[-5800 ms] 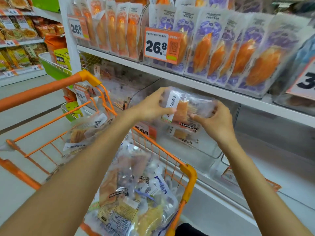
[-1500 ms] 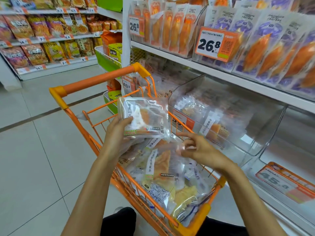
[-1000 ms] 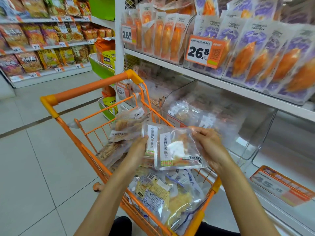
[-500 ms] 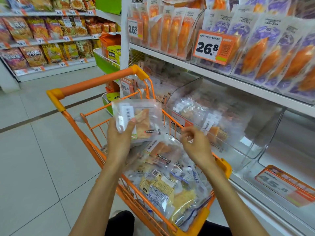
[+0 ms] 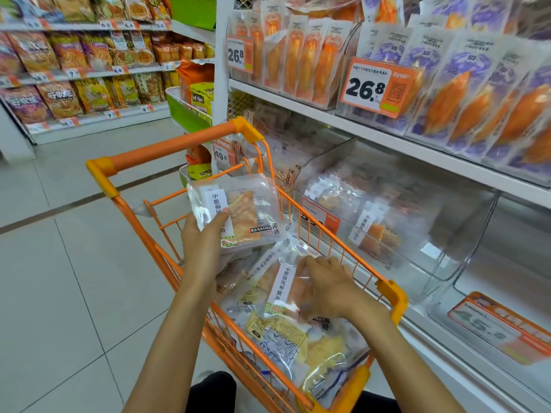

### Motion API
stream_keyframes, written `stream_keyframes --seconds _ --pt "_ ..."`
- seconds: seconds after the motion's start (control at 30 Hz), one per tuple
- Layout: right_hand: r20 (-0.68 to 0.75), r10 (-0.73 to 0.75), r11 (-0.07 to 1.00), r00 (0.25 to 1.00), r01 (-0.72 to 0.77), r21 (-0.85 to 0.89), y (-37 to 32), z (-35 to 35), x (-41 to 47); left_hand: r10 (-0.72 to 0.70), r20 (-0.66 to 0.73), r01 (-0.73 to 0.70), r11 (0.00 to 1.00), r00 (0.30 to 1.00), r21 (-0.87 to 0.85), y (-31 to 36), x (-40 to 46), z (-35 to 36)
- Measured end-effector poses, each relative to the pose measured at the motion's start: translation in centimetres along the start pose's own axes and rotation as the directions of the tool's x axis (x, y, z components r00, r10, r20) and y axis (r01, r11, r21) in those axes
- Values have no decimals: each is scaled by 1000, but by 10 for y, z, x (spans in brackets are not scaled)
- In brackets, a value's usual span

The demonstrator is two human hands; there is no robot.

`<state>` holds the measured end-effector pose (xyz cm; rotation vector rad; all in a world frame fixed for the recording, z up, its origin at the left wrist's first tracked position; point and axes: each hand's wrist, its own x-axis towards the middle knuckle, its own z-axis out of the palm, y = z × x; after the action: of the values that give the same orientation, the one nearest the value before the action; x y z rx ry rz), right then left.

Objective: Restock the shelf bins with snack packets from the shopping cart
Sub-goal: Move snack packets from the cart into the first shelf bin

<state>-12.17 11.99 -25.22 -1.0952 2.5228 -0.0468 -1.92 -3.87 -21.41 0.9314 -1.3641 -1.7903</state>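
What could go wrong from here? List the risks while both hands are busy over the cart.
1. The left hand pinches the held packet by one corner only; the slick film could slip and drop.
2. The right hand presses on a packet in the cart that lies atop a loose pile; lifting it may drag neighbouring packets over the orange cart rim.
3. The clear shelf bin already holds packets, so new ones might slide out of it.

Bare forearms, no sleeves, no rings or watch; dark trousers (image 5: 210, 391) visible below cart.
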Motion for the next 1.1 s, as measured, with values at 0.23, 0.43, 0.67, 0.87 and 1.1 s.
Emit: stream_keyframes --seconds 0.23,0.43,0.67,0.87,1.1 --pt "-99 -131 905 986 160 395 34 -13 -5 -27 108 11 989 994 145 1 2 5" --pt "-137 -378 564 916 345 750 45 -40 -35 -23 319 -96 931 948 351 -10 -6 8" --pt "-490 33 634 871 361 684 36 -21 -9 -314 390 93 866 866 491 -29 -15 34" --pt "-496 172 588 851 315 745 33 -19 -2 -336 453 170 914 826 368 -32 -19 47" --pt "-525 189 738 830 233 634 33 -18 -3 -341 558 59 886 757 460 -42 -21 37"
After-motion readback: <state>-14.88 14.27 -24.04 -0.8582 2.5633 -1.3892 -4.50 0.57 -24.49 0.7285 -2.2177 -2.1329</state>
